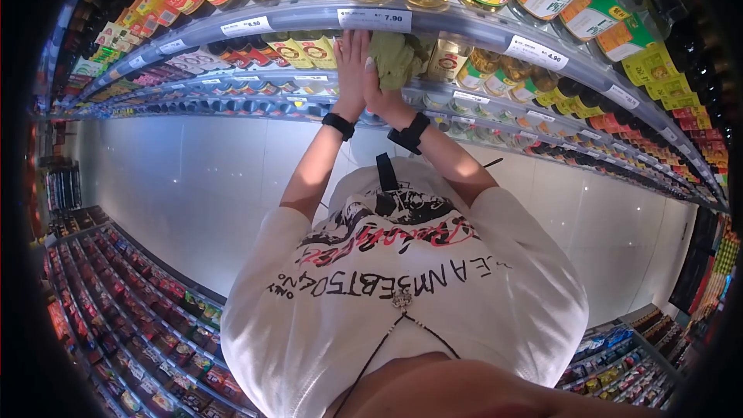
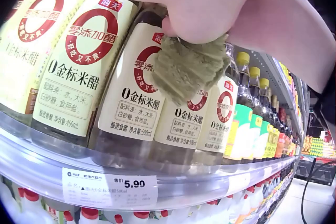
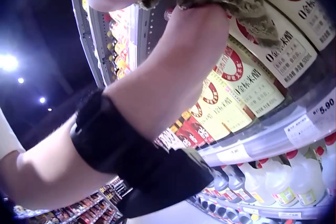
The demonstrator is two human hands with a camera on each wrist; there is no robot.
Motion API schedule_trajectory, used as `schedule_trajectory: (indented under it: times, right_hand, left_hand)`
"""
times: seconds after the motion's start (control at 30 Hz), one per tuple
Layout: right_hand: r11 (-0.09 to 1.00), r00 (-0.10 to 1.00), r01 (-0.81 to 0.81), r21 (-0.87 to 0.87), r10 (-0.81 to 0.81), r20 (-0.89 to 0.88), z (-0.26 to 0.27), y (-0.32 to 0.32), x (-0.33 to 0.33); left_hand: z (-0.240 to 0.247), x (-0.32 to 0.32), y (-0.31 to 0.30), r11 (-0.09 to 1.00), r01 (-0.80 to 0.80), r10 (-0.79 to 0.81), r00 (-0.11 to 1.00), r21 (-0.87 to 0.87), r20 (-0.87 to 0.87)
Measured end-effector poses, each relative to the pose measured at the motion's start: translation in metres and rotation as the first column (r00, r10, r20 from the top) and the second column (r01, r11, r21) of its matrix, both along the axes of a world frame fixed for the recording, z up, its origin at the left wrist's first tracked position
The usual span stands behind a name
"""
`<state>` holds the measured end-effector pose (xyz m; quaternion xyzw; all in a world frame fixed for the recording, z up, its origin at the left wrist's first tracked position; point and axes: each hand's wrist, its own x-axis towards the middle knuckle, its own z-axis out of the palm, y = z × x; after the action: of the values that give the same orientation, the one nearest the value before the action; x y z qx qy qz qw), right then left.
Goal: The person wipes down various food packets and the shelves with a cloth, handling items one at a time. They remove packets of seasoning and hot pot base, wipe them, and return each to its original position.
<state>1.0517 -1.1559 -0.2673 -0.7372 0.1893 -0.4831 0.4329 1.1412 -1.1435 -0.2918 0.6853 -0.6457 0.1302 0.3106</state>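
the work looks under way, though how far along is hard to judge: the crumpled, grey-green cloth [image 1: 393,58] is up among the bottles, but nothing shows which surfaces are done or left. it hangs in front of the clear glass bottles with pale labels and red rings [image 2: 123,85], which stand upright on the grey shelf [image 2: 184,191]. the right hand [image 1: 386,99] appears to grip the cloth, its fingers partly hidden; the left hand [image 1: 352,77] lies beside it, fingers straight, and whether it also bears on the cloth, one cannot tell.

counted, there are two hands, one cloth and two black wristbands [image 1: 338,125]. the left wrist view shows at least five red-ringed bottles, at least three yellow-capped bottles [image 2: 243,113] beyond them, and one legible price tag [image 2: 109,188], reading 5.90.
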Motion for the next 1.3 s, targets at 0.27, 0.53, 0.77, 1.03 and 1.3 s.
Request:
schedule_trajectory:
  times: [0.27, 0.53, 0.77, 1.03, 1.3]
  right_hand:
    - [0.995, 0.990, 0.100, 0.004, -0.099, -0.099, -0.035, 0.020, -0.023]
    - [0.984, 0.983, 0.181, 0.002, -0.181, -0.039, -0.028, 0.033, -0.092]
    - [0.948, 0.947, 0.317, -0.016, -0.315, 0.056, -0.032, 0.037, -0.120]
    - [0.930, 0.945, 0.308, 0.198, -0.324, 0.052, -0.043, 0.029, -0.135]
    - [0.912, 0.945, 0.303, 0.277, -0.325, 0.033, -0.041, 0.028, -0.143]
  left_hand:
    - [0.005, -0.001, 0.000, 1.000, -0.020, 0.020, 1.000, 0.009, 0.015]
    - [0.036, -0.016, -0.015, 0.966, -0.050, 0.045, 0.999, -0.253, -0.025]
    - [0.029, -0.026, -0.047, 0.952, -0.222, 0.197, 0.971, -0.211, -0.135]
    - [0.023, -0.018, -0.052, 0.950, -0.181, 0.156, 0.981, -0.254, -0.114]
    - [0.023, -0.030, -0.030, 0.930, -0.185, 0.098, 0.958, -0.318, -0.269]
